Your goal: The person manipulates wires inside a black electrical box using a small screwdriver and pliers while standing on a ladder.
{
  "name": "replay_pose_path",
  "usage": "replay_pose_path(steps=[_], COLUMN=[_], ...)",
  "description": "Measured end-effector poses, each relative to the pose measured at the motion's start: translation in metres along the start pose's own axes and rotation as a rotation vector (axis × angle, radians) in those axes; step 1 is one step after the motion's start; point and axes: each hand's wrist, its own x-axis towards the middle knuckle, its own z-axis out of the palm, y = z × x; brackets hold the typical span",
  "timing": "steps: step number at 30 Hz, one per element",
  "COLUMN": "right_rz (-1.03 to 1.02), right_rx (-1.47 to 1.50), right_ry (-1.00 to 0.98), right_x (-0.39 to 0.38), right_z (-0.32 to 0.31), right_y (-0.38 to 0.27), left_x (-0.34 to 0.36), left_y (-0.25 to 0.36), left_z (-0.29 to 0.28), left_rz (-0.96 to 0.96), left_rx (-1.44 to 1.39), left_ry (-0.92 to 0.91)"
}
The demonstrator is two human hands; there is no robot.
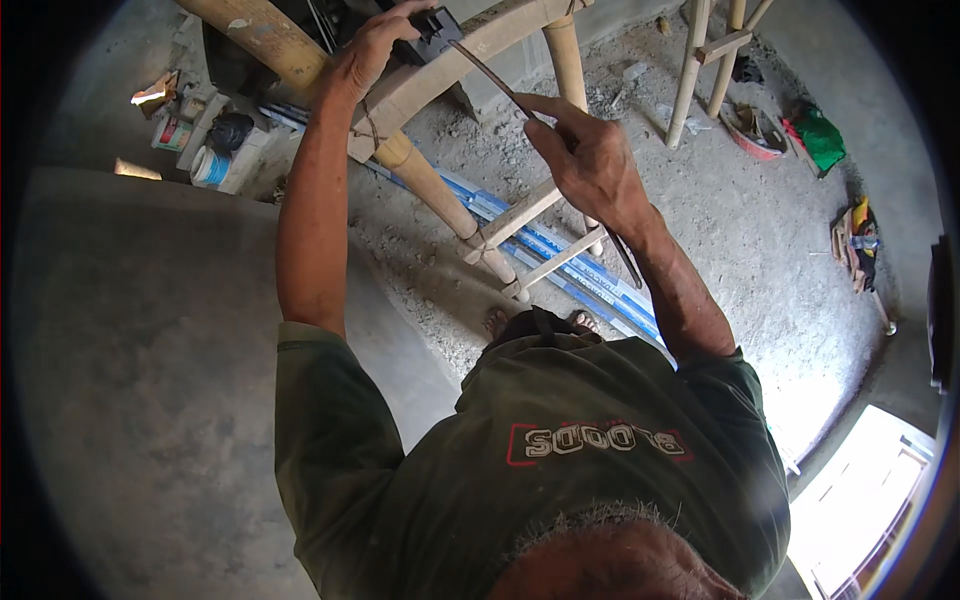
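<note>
My left hand (372, 52) reaches up at the top of the view, its fingers closed over a small black block-shaped piece (436, 28) whose kind I cannot make out. The block is at a wooden plank (490, 42), the top crosspiece of a bamboo trestle. My right hand (592, 165) grips a thin dark rod (490, 75), index finger stretched along it. One end of the rod meets the black block; the other sticks out past my right wrist. Part of the rod is hidden behind my hand.
Bamboo legs (425, 185) of the trestle stand ahead over blue-and-white strips (560, 255) on the dusty floor. A thick bamboo pole (265, 40) crosses the upper left, above tubs (210, 165). Another trestle (690, 70), a red basin (752, 135) and a green bag (820, 138) are at right.
</note>
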Motion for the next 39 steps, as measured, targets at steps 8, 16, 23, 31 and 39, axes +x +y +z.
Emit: replay_pose_path(steps=[8,16,23,31,39], right_rz=[-0.006,-0.009,-0.075,-0.056,-0.06], right_rx=[-0.004,-0.057,-0.115,-0.116,-0.159], right_ry=[-0.011,0.01,0.022,0.057,-0.031], right_x=[0.013,0.027,0.028,0.045,0.059], right_z=[0.008,0.016,0.023,0.026,0.018], right_y=[-0.005,-0.006,-0.005,-0.011,-0.006], left_x=[0.003,0.024,0.02,0.023,0.023], left_y=[0.016,0.005,0.003,0.001,-0.001], left_z=[0.022,0.028,0.038,0.046,0.047], left_rz=[0.003,0.035,0.066,0.086,0.041], left_rx=[-0.039,0.117,-0.073,0.013,-0.072], left_ry=[0.129,0.267,0.457,0.574,0.561])
